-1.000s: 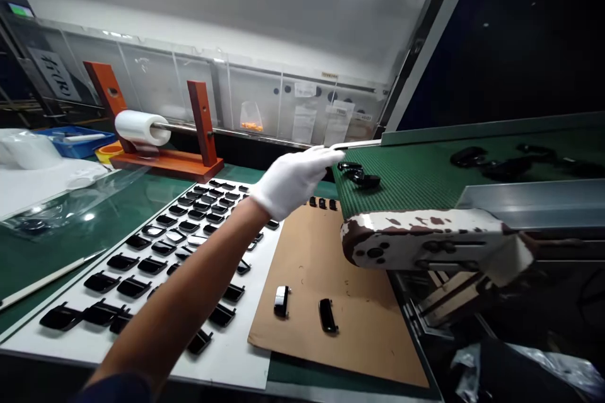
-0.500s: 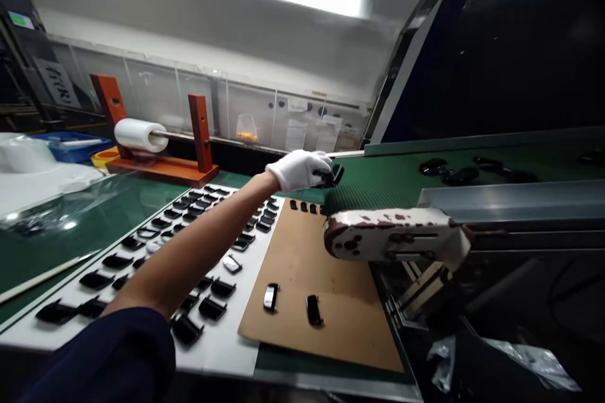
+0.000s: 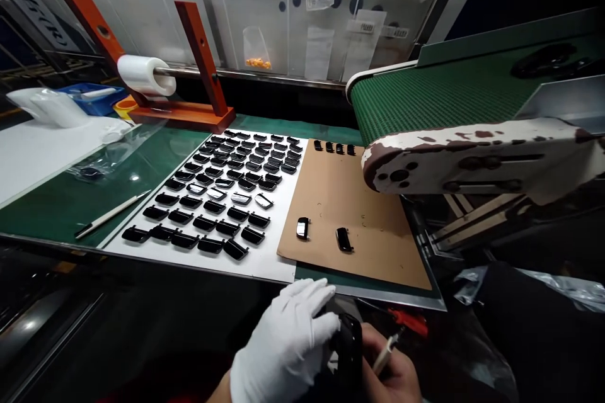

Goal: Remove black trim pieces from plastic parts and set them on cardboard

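While the white-gloved left hand curls closed around a glossy black moulded part at the bottom of the frame, that part stands long axis upright, nearer the glove; the bare right hand pinches a slim pen-like tool just beside it, slanting toward the upper right; above them, a white board bears rows of black parts; a brown card lies to its right.

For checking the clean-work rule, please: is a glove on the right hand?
No, it is off: the right hand shows bare skin around a white pen-like tool, while the left hand wears a white glove.
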A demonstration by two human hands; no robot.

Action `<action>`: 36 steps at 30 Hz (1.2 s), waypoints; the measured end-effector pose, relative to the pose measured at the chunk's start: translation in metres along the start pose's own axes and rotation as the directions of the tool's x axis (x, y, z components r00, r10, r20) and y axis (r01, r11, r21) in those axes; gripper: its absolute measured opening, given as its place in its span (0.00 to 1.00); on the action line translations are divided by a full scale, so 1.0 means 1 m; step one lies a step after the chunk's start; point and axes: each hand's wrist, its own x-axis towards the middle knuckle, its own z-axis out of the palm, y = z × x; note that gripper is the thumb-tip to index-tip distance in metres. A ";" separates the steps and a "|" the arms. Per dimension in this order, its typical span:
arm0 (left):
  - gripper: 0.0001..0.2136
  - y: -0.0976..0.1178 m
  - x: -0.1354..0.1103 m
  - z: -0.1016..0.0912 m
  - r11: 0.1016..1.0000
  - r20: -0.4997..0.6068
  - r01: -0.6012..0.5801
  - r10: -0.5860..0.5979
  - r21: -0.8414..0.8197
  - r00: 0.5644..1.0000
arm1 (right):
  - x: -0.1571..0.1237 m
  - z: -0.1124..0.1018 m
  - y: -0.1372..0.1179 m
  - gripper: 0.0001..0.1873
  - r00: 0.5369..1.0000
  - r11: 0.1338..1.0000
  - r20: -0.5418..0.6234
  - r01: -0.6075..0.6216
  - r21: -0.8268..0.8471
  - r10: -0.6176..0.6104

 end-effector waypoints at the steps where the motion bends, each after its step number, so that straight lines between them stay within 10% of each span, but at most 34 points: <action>1: 0.14 0.001 0.001 0.001 1.000 0.023 -0.008 0.007 0.012 1.000 | 0.000 -0.002 0.003 0.13 1.000 1.000 -0.001 0.008 0.007 -0.008; 9: 0.17 -0.006 0.006 -0.003 0.976 0.212 0.137 -0.100 -0.170 0.972 | 0.002 -0.002 0.021 0.15 0.963 0.961 -0.096 -0.236 0.145 0.251; 16: 0.41 -0.019 0.016 -0.009 0.724 0.392 0.290 -0.030 -0.625 0.920 | 0.005 -0.008 0.020 0.22 0.916 0.879 -0.004 -0.383 0.282 0.401; 36: 0.30 -0.015 0.018 -0.008 0.948 0.349 0.059 0.057 -0.312 0.935 | 0.004 -0.016 -0.006 0.24 0.958 0.901 0.049 -0.283 0.329 0.283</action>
